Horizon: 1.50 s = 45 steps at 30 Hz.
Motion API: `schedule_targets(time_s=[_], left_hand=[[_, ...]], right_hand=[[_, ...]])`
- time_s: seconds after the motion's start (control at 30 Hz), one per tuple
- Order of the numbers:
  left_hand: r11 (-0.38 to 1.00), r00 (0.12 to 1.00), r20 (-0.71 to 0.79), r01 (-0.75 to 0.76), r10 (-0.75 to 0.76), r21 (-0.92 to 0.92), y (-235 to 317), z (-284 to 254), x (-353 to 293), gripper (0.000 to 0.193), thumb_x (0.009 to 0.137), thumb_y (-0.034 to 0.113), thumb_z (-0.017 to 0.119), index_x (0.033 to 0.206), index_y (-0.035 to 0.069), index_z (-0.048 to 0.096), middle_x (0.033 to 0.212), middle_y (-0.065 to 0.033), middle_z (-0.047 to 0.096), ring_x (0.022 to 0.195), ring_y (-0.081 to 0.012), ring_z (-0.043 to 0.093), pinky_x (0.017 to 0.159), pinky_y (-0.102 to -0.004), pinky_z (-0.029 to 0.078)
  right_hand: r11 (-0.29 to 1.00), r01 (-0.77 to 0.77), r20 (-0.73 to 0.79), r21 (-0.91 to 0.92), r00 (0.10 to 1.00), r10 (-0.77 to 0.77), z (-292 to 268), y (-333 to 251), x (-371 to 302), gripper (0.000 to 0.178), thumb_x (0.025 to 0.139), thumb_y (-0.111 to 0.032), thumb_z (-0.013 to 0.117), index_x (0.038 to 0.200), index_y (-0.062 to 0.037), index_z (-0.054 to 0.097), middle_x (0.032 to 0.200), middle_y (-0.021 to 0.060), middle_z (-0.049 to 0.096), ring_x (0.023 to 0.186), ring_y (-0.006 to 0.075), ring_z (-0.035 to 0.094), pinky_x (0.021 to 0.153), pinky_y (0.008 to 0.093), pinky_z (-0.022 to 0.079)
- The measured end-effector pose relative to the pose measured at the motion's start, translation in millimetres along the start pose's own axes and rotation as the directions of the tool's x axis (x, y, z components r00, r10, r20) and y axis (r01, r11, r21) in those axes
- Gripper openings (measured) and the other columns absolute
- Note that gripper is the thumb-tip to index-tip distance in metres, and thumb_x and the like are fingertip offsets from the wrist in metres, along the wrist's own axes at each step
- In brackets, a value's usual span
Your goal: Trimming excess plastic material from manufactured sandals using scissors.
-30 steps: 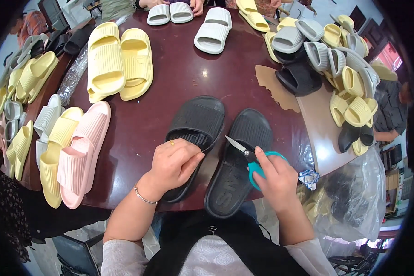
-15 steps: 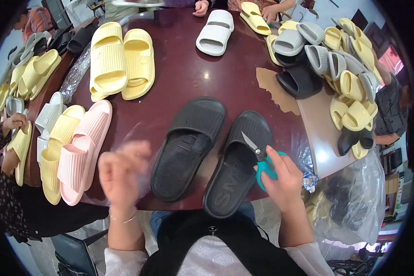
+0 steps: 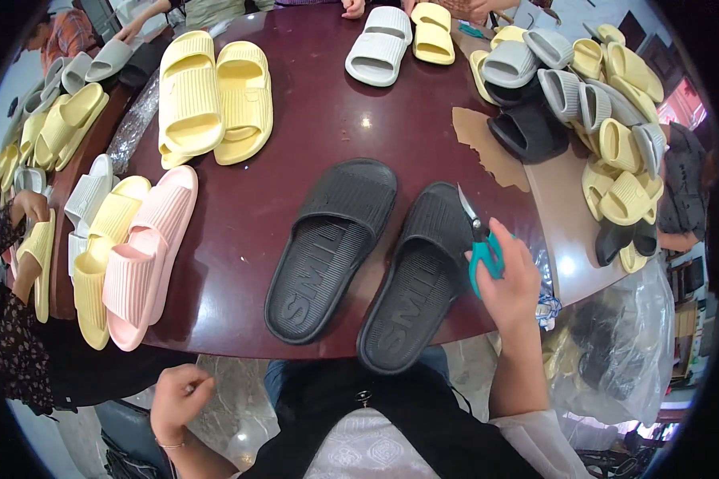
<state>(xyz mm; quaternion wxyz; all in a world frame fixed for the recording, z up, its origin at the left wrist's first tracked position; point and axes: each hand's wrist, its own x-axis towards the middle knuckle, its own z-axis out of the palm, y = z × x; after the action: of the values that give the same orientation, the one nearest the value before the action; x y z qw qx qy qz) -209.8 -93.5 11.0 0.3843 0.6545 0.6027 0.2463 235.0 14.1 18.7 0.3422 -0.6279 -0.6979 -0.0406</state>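
Observation:
My right hand [image 3: 515, 283] holds a pair of scissors [image 3: 486, 262] by its teal handles. The slightly parted metal blades point away from me, at the right edge of a black slide sandal [image 3: 435, 219]. To its left another black slide sandal [image 3: 350, 195] lies on the dark red table [image 3: 295, 104], toe pointing away. My left hand [image 3: 182, 397] is down past the table's near edge, fingers curled in and nothing visible in them. Pink slides [image 3: 168, 219] lie on the table beyond it.
Yellow slides [image 3: 190, 96] stand far left, a grey slide [image 3: 379, 48] at the far middle. Several mixed slides pile up at the right, near torn brown cardboard [image 3: 487, 152]. A clear plastic bag [image 3: 615, 351] hangs low right. Another person's hand [image 3: 30, 206] holds a yellow slide at left.
My left hand has dropped from above the table to below its near edge. My right hand has shifted right and slightly up with the scissors. Across the table, a yellow slide has moved left.

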Motion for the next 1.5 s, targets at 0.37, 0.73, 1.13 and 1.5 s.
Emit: schedule_targets(time_s=[0.37,0.73,1.13,1.5], left_hand=[[0.930,0.925,0.127,-0.366,0.358,0.041,96.9,59.0,73.7,0.026,0.072,0.012,0.070,0.094,0.001,0.064,0.082,-0.0126,0.063,0.074,-0.0302,0.061,0.066,-0.0338,0.049],[0.651,0.786,0.099,-0.568,0.610,0.504,129.8,148.8,189.3,0.059,0.079,0.026,0.065,0.128,0.003,0.041,0.091,-0.0192,0.060,0.089,-0.0353,0.056,0.081,-0.0396,0.044],[0.715,0.812,0.031,-0.530,0.583,0.456,128.3,149.3,208.2,0.044,0.076,0.015,0.064,0.116,0.003,0.048,0.086,-0.0199,0.060,0.080,-0.0293,0.060,0.075,-0.0391,0.045],[0.518,0.810,-0.472,-0.585,0.347,-0.624,114.8,100.4,206.1,0.034,0.089,0.014,0.049,0.121,0.002,0.048,0.117,-0.0179,0.055,0.100,-0.0261,0.059,0.085,-0.0353,0.050]], right_hand=[[0.936,-0.317,0.147,0.150,0.944,0.296,9.0,10.2,-5.5,0.049,0.076,-0.006,0.070,0.120,-0.0023,0.051,0.091,0.0125,0.063,0.082,0.0158,0.061,0.074,0.0275,0.047],[0.825,-0.296,0.117,0.481,0.955,0.274,19.1,7.1,-29.3,0.051,0.072,-0.003,0.074,0.118,-0.0015,0.053,0.093,0.0121,0.064,0.081,0.0138,0.061,0.074,0.0267,0.049],[0.832,-0.297,0.211,0.468,0.952,0.222,13.8,0.9,-29.0,0.056,0.075,0.008,0.064,0.127,-0.0016,0.044,0.105,0.0084,0.060,0.093,0.0128,0.057,0.082,0.0257,0.046],[0.539,-0.415,0.273,0.733,0.905,0.326,12.1,-26.5,-23.4,0.057,0.075,0.008,0.064,0.126,-0.0032,0.043,0.096,0.0076,0.060,0.088,0.0127,0.058,0.078,0.0242,0.046]])
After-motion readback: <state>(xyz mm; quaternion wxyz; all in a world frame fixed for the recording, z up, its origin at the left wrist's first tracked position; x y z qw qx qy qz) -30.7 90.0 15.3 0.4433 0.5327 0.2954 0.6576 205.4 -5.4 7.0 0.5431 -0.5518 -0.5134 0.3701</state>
